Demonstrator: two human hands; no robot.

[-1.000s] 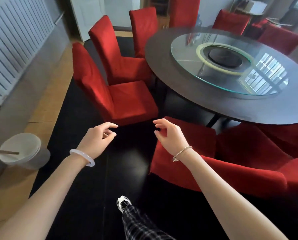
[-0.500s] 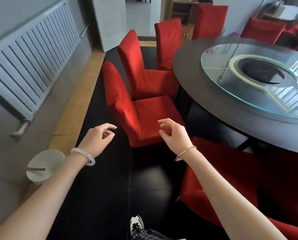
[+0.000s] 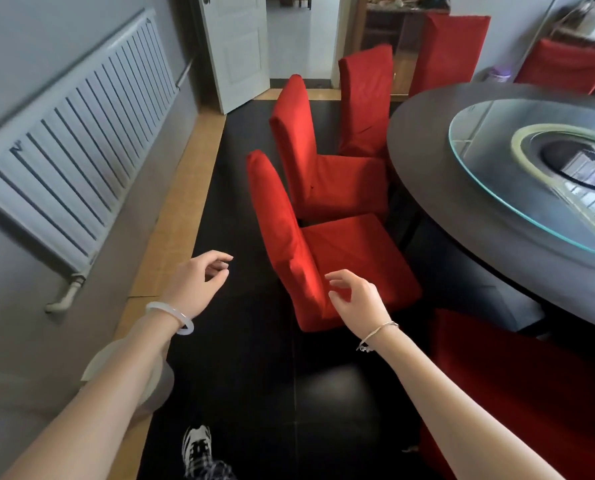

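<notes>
head view: the left hand (image 3: 202,282) hangs over the black floor (image 3: 247,375), apart from the nearest red chair (image 3: 351,247); the right hand (image 3: 358,299) is just in front of its backrest, contact unclear. both hands are empty, fingers loosely curled. the chair stands beside the round counter (image 3: 427,161), seat toward it, a second red chair (image 3: 323,168) just behind.

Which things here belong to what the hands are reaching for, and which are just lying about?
Job: nearest red chair; left hand; right hand, both holding nothing.
Lying about: second red chair; round table; glass turntable; radiator; white bin.
</notes>
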